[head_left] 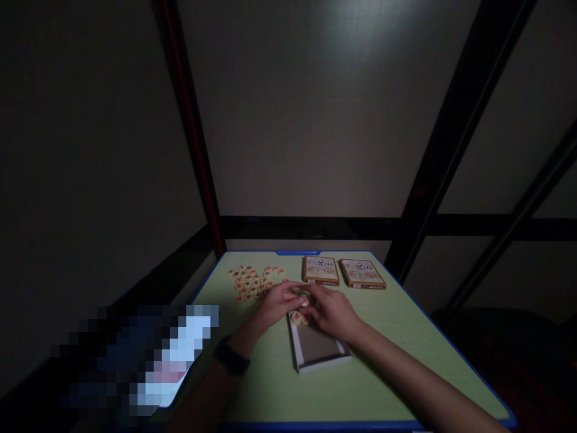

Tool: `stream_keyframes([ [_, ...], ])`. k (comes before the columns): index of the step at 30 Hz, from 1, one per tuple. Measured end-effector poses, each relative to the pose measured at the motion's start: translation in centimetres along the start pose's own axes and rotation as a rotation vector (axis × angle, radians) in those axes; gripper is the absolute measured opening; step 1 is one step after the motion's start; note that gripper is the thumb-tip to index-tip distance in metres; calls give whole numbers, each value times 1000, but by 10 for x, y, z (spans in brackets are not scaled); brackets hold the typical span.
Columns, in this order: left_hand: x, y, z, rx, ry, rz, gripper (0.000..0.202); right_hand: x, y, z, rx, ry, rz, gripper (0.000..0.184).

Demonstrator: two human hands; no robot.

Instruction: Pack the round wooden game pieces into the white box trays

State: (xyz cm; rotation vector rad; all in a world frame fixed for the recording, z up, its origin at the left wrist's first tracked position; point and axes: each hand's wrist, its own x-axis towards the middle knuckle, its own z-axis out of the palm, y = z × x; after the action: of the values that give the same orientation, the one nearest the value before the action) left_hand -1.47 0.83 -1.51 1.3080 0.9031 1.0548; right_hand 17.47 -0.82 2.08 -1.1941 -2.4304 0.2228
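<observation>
My left hand [277, 304] and my right hand [333, 313] meet over the far end of an open white box tray [320, 355] on the green table [396, 337]. Both hands have their fingers curled in a pinch on round wooden game pieces [299, 317] at the tray's top edge. A black watch is on my left wrist. A loose pile of the same round pieces [252, 281], marked in red and black, lies to the left of my left hand.
Two flat orange-rimmed boxes [321, 270] [362, 273] lie side by side at the table's far edge. The table has a blue rim [451, 343]. Dark bed-frame bars [198, 156] rise behind it. A blurred-out patch covers the lower left.
</observation>
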Motion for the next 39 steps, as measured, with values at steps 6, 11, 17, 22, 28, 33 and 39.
stream_keyframes([
  [6, -4, 4, -4, 98, -91, 31, 66, 0, 3, 3, -10, 5, -74, 21],
  [11, -14, 19, -2, 692, -32, 209, 46, 2, 8, -5, -77, -64, -91, 18],
  [17, -18, 19, 3, 977, -74, 204, 28, 1, 9, 4, -91, -164, -177, 21],
  [22, -16, 14, 2, 947, -56, 264, 21, 0, 6, 6, -88, -177, -126, 36],
  [28, -17, 16, 3, 977, -60, 261, 19, -1, 0, -2, -90, -201, -64, 41],
  [33, -17, 15, 4, 968, -56, 238, 19, -2, -1, -3, -100, -208, -59, 41],
  [39, -17, 15, 5, 955, -61, 229, 17, -2, 0, 1, -99, -193, -66, 40],
])
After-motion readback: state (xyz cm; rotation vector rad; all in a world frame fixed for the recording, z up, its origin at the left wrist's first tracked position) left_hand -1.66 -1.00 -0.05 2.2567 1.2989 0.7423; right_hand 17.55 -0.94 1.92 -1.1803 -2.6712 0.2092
